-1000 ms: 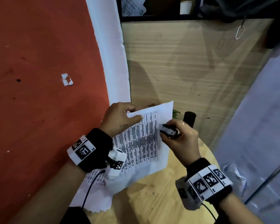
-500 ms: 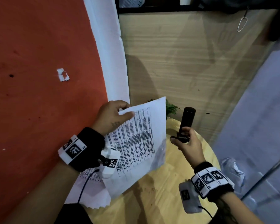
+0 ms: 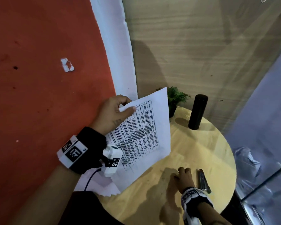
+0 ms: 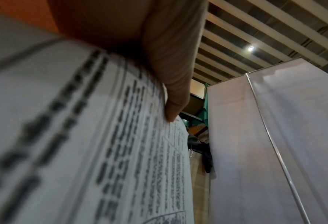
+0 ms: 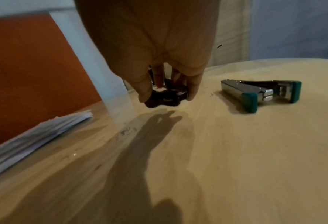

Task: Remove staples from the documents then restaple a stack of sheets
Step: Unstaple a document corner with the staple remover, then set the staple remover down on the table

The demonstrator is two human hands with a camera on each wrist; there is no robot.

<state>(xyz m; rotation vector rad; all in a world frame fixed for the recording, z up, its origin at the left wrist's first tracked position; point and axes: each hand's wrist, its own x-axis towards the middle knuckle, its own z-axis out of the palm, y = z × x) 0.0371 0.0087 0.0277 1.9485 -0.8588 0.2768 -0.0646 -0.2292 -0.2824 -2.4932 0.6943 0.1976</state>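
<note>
My left hand (image 3: 126, 108) pinches the top left corner of a printed sheet (image 3: 144, 135) and holds it tilted above the table. In the left wrist view the thumb (image 4: 171, 94) lies on the sheet (image 4: 82, 136). My right hand (image 3: 179, 173) is low over the round wooden table (image 3: 201, 151), and its fingertips pinch a small black staple remover (image 5: 165, 97) just at the tabletop. A metal stapler (image 3: 203, 181) with green ends (image 5: 261, 92) lies on the table right of that hand. A stack of loose sheets (image 3: 102, 184) lies at the table's left edge, also shown as the stack (image 5: 34, 136).
A black cylinder (image 3: 198, 111) and a small potted plant (image 3: 175, 99) stand at the back of the table. A red wall (image 3: 39, 95) is on the left, a wooden panel behind, and a glass partition (image 3: 266, 159) on the right.
My right hand has come away from the sheet and dropped to the tabletop with the staple remover. The left hand still holds the sheet up.
</note>
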